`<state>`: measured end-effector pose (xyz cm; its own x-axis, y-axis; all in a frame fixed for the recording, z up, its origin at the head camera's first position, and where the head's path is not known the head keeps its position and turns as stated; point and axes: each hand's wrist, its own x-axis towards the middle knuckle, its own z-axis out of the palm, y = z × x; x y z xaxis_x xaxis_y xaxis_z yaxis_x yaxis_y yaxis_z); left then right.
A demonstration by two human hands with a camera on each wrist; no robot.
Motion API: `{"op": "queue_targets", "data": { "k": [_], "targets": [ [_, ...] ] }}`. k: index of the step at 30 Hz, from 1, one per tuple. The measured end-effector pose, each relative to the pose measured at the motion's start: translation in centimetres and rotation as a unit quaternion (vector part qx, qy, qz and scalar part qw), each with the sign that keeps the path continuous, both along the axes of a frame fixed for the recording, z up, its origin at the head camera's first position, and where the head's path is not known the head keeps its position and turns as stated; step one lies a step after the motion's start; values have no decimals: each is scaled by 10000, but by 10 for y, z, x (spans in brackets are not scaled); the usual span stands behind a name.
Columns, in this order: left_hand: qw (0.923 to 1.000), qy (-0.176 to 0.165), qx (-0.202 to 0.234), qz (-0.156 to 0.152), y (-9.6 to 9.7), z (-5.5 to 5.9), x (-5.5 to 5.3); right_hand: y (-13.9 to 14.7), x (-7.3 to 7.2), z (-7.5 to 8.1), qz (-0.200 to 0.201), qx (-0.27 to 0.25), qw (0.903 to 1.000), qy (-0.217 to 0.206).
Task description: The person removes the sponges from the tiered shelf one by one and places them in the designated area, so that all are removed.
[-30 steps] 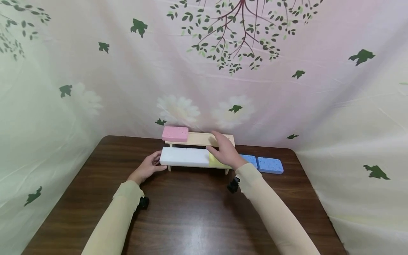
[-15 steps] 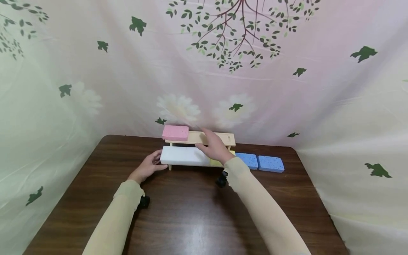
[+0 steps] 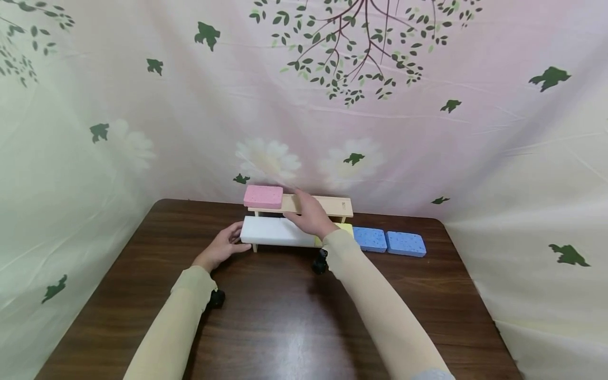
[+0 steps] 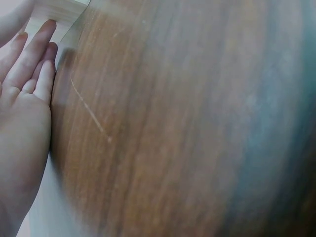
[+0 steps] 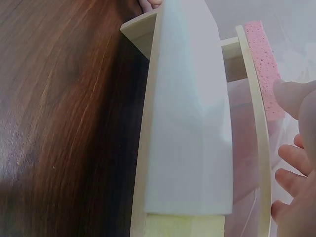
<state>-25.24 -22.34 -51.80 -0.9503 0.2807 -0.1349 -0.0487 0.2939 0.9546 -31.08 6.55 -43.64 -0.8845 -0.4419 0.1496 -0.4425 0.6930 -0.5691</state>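
Observation:
A low two-step wooden rack (image 3: 328,203) stands at the back of the table. Along its front step lie a long white block (image 3: 263,230), apparently melamine sponge, and a yellow sponge (image 3: 347,229). A pink sponge (image 3: 263,196) sits at the left end of the rear step. My left hand (image 3: 220,247) is at the front step's left end, fingers extended beside the wood in the left wrist view (image 4: 24,113). My right hand (image 3: 311,214) hovers over the rack with fingers spread and nothing in it; in the right wrist view its thumb (image 5: 291,96) overlaps the pink sponge's edge.
Two blue speckled sponges (image 3: 369,239) lie side by side on the dark wooden table (image 3: 285,306), right of the rack. A printed fabric curtain (image 3: 190,132) hangs close behind and around the table.
My right hand has moved left along the rack, from over the yellow sponge toward the pink one, uncovering part of the yellow sponge. My left hand has stayed at the rack's left end.

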Motion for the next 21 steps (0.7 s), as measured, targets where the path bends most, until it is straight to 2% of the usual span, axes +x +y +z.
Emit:
{"op": "queue_targets", "data": {
  "k": [7, 14, 21],
  "targets": [
    [10000, -10, 31, 32, -1, -1, 0, -11, -7, -1, 41, -96, 9999, -7],
    [9998, 186, -62, 88, -9, -29, -14, -20, -13, 0, -6, 0, 9999, 155],
    [9996, 288, -52, 62, -9, -32, -14, -27, -16, -4, -137, 218, 9991, 341]
  ]
}}
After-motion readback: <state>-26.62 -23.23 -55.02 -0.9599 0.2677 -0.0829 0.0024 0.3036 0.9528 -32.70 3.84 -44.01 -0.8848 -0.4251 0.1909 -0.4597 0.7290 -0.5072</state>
